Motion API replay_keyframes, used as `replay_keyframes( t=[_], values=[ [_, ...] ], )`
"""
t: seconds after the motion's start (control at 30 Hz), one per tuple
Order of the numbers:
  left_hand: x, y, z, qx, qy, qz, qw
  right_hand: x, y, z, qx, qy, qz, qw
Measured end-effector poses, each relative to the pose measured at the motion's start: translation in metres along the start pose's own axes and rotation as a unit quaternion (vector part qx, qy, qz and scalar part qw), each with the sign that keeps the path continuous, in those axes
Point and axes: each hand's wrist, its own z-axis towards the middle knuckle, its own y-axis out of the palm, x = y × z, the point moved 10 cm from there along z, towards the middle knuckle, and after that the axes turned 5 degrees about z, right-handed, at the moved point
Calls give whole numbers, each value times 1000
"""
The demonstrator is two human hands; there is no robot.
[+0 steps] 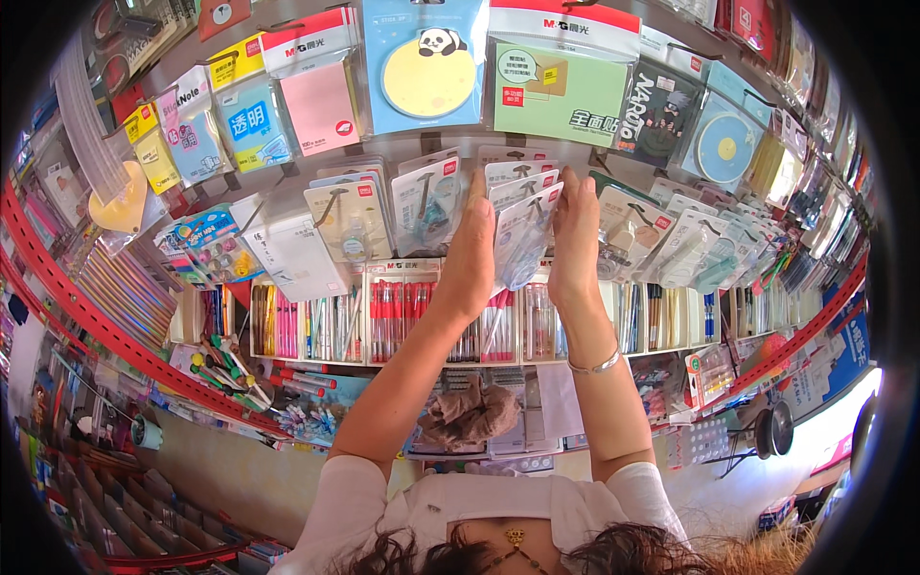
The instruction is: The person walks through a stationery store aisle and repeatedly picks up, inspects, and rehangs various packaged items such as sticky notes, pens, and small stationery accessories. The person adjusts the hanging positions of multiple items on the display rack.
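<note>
Several correction tape blister packs (526,233) hang one behind another on a hook, tilted to one side. My left hand (471,255) lies flat along their left edges, fingers stretched out and partly hidden behind the packs. On their right side is my right hand (576,241), also flat, with a silver bracelet at its wrist. The packs stand between my two palms; neither hand has its fingers wrapped round one. Whether both palms press on the edges cannot be told. Left of my left hand hangs another row of blister packs (425,208).
Sticky-note packs (316,104) hang in a row above. Pen trays (402,316) with upright pens stand below the hooks. A brown crumpled cloth (471,417) lies nearer my body. More blister packs (632,223) hang at right. Red perforated shelf edges (129,338) curve along the sides.
</note>
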Motion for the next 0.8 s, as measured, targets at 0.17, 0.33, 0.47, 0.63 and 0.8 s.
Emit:
replay_keyframes(
  t=[0.17,0.33,0.47,0.63,0.8],
  values=[
    [23,7,-6,-18,28,37,999,20,-20,3,-6,-16,-2,1000],
    [16,3,-8,-21,8,2,1000,8,-13,-8,9,-25,-15,1000],
    [-2,-10,-13,13,-29,4,999,5,-13,-14,3,-25,-18,1000],
    [28,-31,-66,32,-5,185,982,-26,-23,-38,-29,-168,-169,971],
    [42,-83,-106,190,-13,130,973,-44,11,-102,-165,-293,-190,922]
  ],
)
